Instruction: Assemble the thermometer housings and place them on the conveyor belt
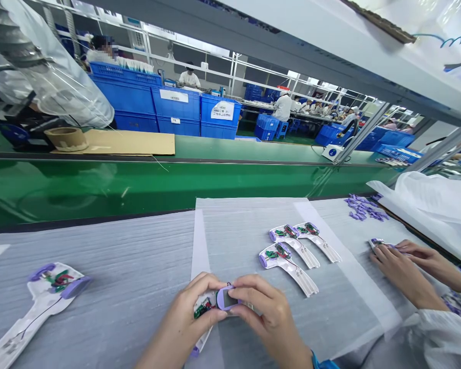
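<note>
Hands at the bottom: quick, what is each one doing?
Left hand: closed on the white plastic half-shell with green circuit board.
Right hand: pinching the small lilac screen frame on it.

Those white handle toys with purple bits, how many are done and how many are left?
Three white-and-purple units lie laid out together, apparently done. The left hand and right hand hold another unit, pressing its purple screen piece. One unit waits at left.

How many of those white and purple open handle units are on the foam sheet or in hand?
5: one at far left, three grouped at centre, one held by both hands. The co-worker's hands may hide another.
</note>
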Action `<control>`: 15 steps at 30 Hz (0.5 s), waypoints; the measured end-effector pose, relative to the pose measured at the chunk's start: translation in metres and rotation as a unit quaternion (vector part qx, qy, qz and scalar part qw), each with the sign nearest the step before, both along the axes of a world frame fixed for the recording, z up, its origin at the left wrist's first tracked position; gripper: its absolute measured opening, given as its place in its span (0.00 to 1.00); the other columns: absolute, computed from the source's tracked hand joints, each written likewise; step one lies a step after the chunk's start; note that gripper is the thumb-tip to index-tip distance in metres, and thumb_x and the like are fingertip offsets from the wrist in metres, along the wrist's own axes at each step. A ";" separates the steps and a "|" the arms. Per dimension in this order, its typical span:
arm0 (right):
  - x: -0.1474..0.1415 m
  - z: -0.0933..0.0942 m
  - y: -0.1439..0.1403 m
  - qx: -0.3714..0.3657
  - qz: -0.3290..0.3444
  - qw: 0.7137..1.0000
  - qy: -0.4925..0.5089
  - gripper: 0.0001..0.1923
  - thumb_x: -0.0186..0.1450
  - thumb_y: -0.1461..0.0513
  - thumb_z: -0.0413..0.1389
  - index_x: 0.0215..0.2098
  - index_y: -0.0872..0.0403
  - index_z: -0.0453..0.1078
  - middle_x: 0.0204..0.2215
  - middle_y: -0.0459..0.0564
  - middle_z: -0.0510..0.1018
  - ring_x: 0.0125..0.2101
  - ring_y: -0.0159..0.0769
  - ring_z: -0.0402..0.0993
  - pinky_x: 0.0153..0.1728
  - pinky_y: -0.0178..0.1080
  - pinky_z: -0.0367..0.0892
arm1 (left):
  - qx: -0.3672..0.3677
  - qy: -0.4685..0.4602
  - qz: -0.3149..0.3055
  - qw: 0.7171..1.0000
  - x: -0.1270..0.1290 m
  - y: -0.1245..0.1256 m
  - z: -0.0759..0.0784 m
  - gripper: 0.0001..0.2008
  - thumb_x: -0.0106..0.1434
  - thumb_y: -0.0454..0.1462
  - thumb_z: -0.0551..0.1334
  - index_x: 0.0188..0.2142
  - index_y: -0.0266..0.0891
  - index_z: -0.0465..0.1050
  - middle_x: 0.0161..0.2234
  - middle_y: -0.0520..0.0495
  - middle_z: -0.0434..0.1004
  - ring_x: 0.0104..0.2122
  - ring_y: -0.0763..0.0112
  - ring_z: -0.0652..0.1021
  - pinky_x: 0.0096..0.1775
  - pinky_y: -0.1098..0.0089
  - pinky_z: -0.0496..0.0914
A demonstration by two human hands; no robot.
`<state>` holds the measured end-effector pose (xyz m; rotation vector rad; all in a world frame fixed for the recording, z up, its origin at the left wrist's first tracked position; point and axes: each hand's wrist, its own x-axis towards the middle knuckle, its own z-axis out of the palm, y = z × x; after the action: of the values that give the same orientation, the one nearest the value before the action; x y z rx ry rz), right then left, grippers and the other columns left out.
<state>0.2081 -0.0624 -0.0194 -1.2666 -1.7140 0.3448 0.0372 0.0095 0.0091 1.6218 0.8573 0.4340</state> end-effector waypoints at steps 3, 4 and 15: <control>0.003 0.003 0.002 -0.026 0.008 0.999 0.034 0.05 0.65 0.63 0.56 0.41 0.51 0.69 0.38 0.49 0.75 0.39 0.35 0.73 0.39 0.36 0.68 | 0.009 0.002 -0.006 1.000 0.000 0.000 -0.002 0.06 0.57 0.33 0.58 0.35 0.42 0.70 0.37 0.50 0.70 0.40 0.64 0.72 0.42 0.70 0.62; 0.004 0.005 0.004 -0.033 0.006 0.999 0.042 0.05 0.65 0.63 0.56 0.41 0.51 0.68 0.37 0.49 0.75 0.39 0.35 0.72 0.39 0.36 0.67 | 0.015 0.002 -0.007 1.000 0.001 0.000 -0.002 0.07 0.56 0.32 0.58 0.35 0.42 0.70 0.37 0.49 0.70 0.41 0.63 0.71 0.43 0.70 0.62; 0.002 0.020 0.017 -0.068 0.028 0.997 0.003 0.06 0.68 0.67 0.48 0.34 0.53 0.65 0.35 0.49 0.70 0.38 0.36 0.67 0.39 0.39 0.63 | 0.045 -0.017 -0.005 0.999 0.000 -0.004 -0.002 0.09 0.55 0.30 0.60 0.35 0.44 0.71 0.37 0.52 0.70 0.41 0.66 0.72 0.43 0.72 0.62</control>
<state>0.2104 -0.0456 0.0004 -1.3141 -1.7490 0.5044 0.0376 0.0051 0.0070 1.6967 0.8138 0.4987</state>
